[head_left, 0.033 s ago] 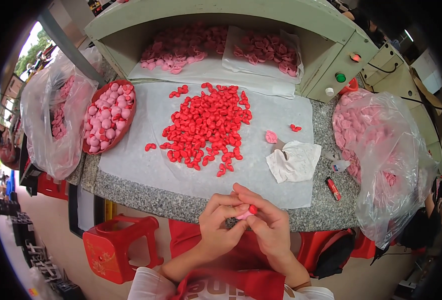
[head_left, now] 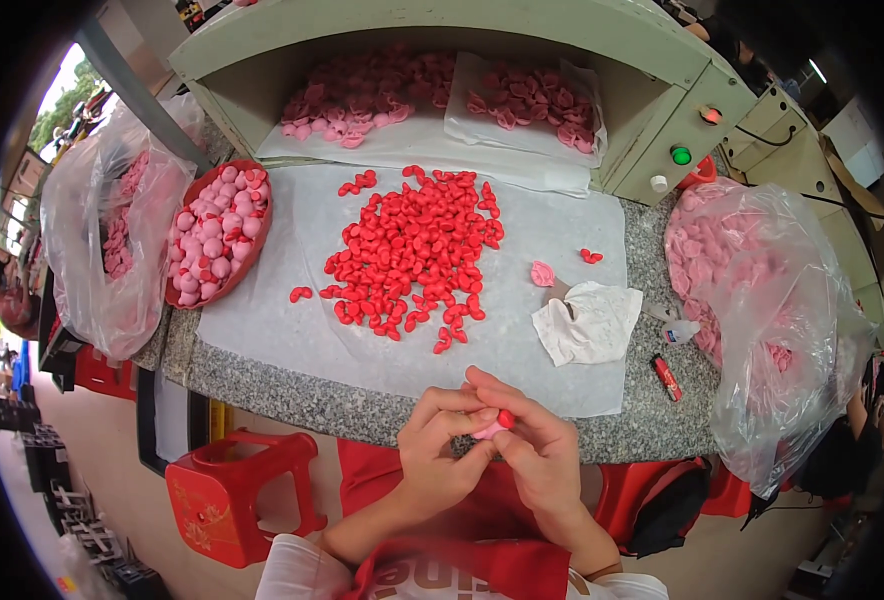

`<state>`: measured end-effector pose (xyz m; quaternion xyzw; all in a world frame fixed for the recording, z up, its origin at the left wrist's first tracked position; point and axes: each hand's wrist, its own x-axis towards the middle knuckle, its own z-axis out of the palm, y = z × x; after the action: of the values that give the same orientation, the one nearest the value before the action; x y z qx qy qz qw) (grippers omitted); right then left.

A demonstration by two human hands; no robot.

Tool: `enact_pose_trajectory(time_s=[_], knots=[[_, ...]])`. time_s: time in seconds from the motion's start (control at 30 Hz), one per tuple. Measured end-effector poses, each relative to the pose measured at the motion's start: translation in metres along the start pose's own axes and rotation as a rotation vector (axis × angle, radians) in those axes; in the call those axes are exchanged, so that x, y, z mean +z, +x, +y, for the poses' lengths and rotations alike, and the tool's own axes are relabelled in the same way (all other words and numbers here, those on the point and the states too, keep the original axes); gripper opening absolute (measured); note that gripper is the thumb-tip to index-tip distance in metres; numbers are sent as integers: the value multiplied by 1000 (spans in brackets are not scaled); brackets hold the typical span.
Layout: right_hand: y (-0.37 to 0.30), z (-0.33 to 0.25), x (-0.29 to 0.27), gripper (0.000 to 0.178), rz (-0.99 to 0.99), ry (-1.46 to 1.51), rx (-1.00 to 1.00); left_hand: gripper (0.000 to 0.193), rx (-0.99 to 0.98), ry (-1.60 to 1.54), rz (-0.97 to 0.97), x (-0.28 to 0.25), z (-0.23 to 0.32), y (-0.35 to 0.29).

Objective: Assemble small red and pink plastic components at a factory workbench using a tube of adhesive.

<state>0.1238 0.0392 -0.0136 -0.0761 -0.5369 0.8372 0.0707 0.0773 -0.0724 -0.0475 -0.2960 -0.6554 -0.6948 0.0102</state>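
Close together at the table's front edge, my left hand (head_left: 442,447) and my right hand (head_left: 544,455) are both closed on one small piece. It is a pink rubbery piece (head_left: 486,431) with a red bean-shaped piece (head_left: 505,419) at its upper right end. Fingertips and thumbs of both hands press round it, hiding part of it. Just beyond my hands lies a white sheet (head_left: 292,340), with a heap of small red bean-shaped pieces (head_left: 412,250) on it. A single pink piece (head_left: 542,273) rests right of the heap, near a crumpled white cloth (head_left: 602,325).
A red basket (head_left: 254,258) of pink balls with red parts stands at the left. Clear bags of pink pieces flank the table, one left (head_left: 77,260) and one right (head_left: 762,300). A grey-green metal housing (head_left: 462,25) rises behind; a small red tube (head_left: 666,378) lies right.
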Motion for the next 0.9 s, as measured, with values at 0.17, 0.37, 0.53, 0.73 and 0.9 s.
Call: enact_pose_trajectory(time_s=[0.17,0.37,0.53,0.73,0.9], knots=[[0,0,0,42,0,1,-3,31,6,-1,-6,0,0,1],[-1,-2,-2,39,7,-29,-29,32,-53,-126,-2,0,-2,2],[19,-9,-42,29,391,-984,-238,34,-76,-111,70,-1,1,7],[34,7,-89,16,546,-1354,-218,33,-77,-1,69,3,-1,7],[3,-27,-36,12,488,-793,-392,28,-119,57,56,2,-4,4]])
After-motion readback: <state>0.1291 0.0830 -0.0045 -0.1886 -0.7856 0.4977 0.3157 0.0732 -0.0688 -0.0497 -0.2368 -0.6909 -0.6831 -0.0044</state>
